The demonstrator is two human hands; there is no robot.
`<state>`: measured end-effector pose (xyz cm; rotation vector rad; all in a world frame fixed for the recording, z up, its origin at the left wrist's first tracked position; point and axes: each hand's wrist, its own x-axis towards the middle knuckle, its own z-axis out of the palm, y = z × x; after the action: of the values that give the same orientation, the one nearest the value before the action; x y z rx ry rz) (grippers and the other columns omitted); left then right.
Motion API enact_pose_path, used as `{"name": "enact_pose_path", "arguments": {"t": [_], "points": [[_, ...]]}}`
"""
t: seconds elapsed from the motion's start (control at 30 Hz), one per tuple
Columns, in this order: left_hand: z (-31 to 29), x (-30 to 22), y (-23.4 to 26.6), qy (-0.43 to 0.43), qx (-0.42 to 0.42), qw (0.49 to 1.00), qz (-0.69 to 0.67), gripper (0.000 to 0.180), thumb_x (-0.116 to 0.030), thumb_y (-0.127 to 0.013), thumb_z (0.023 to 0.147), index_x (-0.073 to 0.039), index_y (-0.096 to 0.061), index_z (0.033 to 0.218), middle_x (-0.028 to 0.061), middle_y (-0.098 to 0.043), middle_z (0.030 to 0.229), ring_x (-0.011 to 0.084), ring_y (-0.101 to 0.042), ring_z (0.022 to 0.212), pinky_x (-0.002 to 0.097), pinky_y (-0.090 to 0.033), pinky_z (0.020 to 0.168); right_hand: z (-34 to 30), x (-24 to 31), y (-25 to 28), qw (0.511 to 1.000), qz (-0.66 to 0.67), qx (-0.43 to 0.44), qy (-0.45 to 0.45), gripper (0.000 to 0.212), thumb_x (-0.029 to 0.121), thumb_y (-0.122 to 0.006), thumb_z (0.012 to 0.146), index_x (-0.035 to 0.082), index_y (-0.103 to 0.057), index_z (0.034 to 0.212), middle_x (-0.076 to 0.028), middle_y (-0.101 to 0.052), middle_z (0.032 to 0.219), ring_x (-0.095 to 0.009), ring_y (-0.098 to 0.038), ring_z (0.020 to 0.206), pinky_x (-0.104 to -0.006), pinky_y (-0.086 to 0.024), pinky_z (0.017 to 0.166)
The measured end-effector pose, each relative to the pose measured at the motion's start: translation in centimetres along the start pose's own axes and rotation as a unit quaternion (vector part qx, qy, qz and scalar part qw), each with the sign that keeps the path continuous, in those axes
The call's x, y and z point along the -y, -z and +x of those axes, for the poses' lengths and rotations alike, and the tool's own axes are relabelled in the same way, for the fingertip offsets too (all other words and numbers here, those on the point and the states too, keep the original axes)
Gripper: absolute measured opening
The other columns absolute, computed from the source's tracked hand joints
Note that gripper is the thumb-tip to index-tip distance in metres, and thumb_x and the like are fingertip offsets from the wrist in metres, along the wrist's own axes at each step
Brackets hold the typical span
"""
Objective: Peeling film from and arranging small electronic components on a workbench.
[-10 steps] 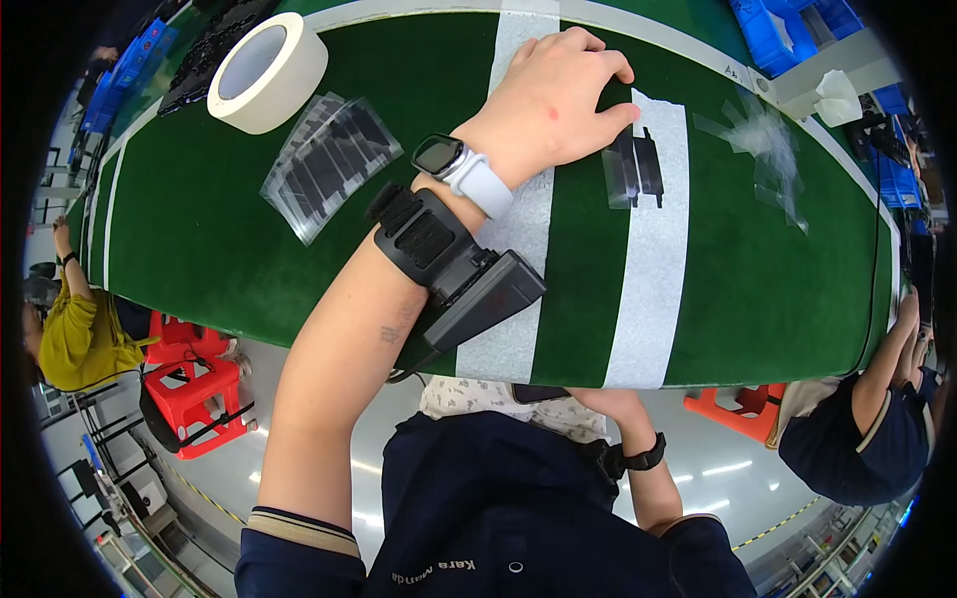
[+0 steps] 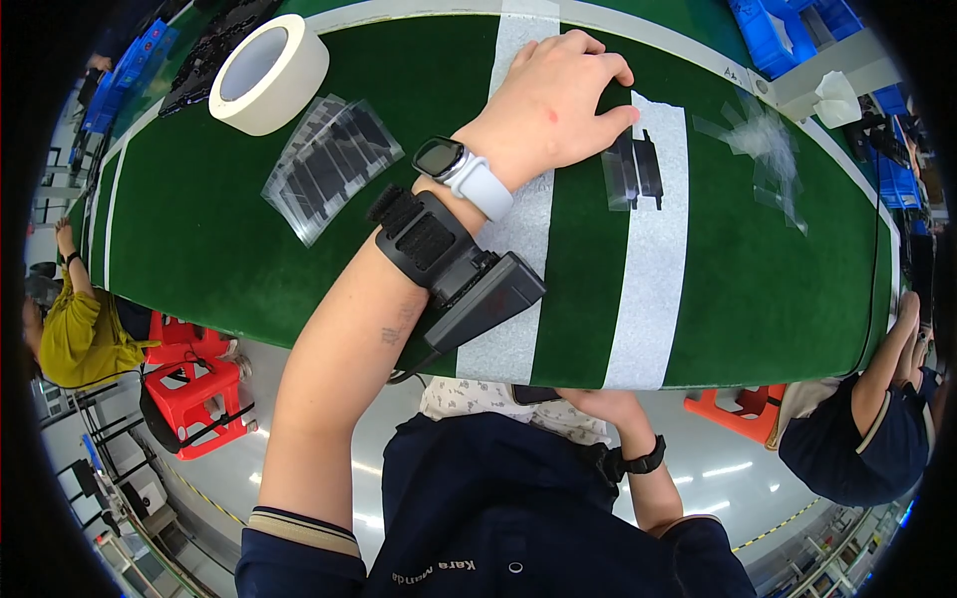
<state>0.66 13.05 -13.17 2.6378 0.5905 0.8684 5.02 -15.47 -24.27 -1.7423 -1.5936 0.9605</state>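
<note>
My left hand (image 2: 558,100) rests on the green tabletop, over the far part of a white paper strip (image 2: 508,299). Its fingers are apart and nothing shows in them. The thumb tip lies just above a small clear film piece with black strips (image 2: 646,171), which sits partly on a second white strip (image 2: 653,289). Below the table's near edge is my right hand (image 2: 608,404), beside a dark flat object like a phone (image 2: 538,394) at my lap. The table edge hides most of its fingers, so its grip cannot be made out.
A roll of cream tape (image 2: 304,75) stands at the far left, by a fan of clear films with black strips (image 2: 334,164). Crumpled clear film (image 2: 763,149) lies to the right. Red stools (image 2: 194,399) stand below, and other people (image 2: 867,429) sit at both sides.
My right hand has shifted slightly left toward the dark flat object. My left hand stays in almost the same place.
</note>
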Motion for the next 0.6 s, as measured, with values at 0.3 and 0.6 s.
{"name": "enact_pose_path", "arguments": {"t": [0.3, 0.6], "points": [[0.01, 0.05, 0.07, -0.002, -0.001, 1.000, -0.001, 0.030, -0.028, -0.062, 0.078, -0.008, -0.061, 0.100, 0.0139, -0.055, 0.106, 0.0308, -0.053, 0.100, 0.0366, -0.043, 0.087, 0.01, 1.13, -0.05, 0.994, 0.108, -0.010, -0.015, 0.023, 0.005, -0.069, 0.072, 0.003, -0.062, 0.094, -0.008, -0.062, 0.088, -0.020, -0.059, 0.078, -0.0291, -0.048, 0.068], [-0.02, -0.06, 0.09, 0.002, 0.001, 1.000, 0.001, 0.031, -0.029, -0.062, 0.079, -0.009, -0.061, 0.101, 0.0133, -0.055, 0.107, 0.0302, -0.053, 0.101, 0.0364, -0.043, 0.088, -0.14, 0.89, -0.72, 0.993, 0.109, -0.010, -0.045, 0.030, 0.017, -0.068, 0.072, 0.007, -0.062, 0.100, -0.011, -0.063, 0.095, -0.028, -0.060, 0.087, -0.0347, -0.047, 0.074]]}}
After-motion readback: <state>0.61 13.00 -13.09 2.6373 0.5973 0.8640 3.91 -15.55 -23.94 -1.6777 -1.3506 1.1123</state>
